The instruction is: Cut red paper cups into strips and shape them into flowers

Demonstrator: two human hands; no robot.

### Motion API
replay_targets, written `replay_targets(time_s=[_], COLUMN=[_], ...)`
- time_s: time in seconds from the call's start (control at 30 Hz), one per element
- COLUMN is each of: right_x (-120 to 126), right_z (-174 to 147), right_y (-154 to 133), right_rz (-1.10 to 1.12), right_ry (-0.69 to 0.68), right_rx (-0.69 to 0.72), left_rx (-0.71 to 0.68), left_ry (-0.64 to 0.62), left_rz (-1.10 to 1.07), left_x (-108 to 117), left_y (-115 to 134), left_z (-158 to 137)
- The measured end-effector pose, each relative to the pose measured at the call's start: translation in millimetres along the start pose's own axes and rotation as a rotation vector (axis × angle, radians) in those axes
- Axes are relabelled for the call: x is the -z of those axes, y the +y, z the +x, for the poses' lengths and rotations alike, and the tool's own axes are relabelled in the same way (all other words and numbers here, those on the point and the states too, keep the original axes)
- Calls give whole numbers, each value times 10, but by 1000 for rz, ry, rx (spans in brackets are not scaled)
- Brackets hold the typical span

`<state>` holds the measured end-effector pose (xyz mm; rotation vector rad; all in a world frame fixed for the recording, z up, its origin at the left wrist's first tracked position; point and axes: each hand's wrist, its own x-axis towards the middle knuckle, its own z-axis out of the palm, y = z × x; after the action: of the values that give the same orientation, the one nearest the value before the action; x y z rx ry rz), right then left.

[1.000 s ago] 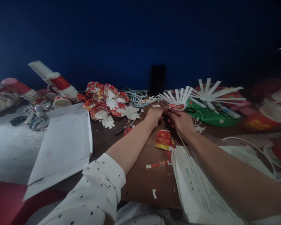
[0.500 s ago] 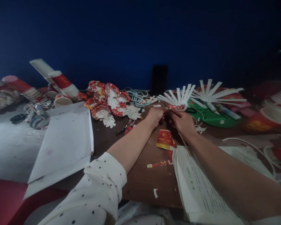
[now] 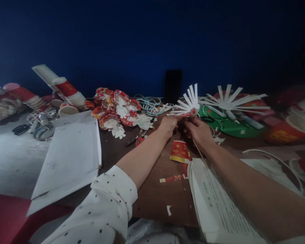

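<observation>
A paper cup cut into fanned white strips is held between my two hands, over the far middle of the brown table. My left hand pinches at its red patterned edge from the left. From the right, the closed fingers of my right hand meet my left fingertips there. The exact contact of the fingertips is hidden. A thin tan strand runs down from beneath my right hand toward printed papers. Just below the hands lies a red and gold cup piece.
Another fanned cup rests at the right, near a green sheet. Red paper-cup crafts with white cut-outs pile up left of centre. Stacked paper cups, a white box, black-handled scissors and printed papers surround the work area.
The fanned cup has turned between my hands, its strips now pointing more to the left and upward. Both hands stay in nearly the same place.
</observation>
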<state>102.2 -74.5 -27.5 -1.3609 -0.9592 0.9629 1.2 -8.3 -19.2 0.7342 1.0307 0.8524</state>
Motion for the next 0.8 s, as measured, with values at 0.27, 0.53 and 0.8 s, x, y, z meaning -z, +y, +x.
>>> replay_targets(time_s=[0.27,0.53,0.8], right_x=[-10,-23,27], right_z=[32,14,50], right_y=[39,-3,-14], right_rz=[80,110,124], right_ry=[-6,40,79], right_rx=[-43,-60,-73], left_rx=[-37,20,-2], left_ry=[9,-13,-78], left_rz=[50,-128,-141], left_x=[-27,-54,-31], left_y=[21,74,61], left_z=[-28,-72,-97])
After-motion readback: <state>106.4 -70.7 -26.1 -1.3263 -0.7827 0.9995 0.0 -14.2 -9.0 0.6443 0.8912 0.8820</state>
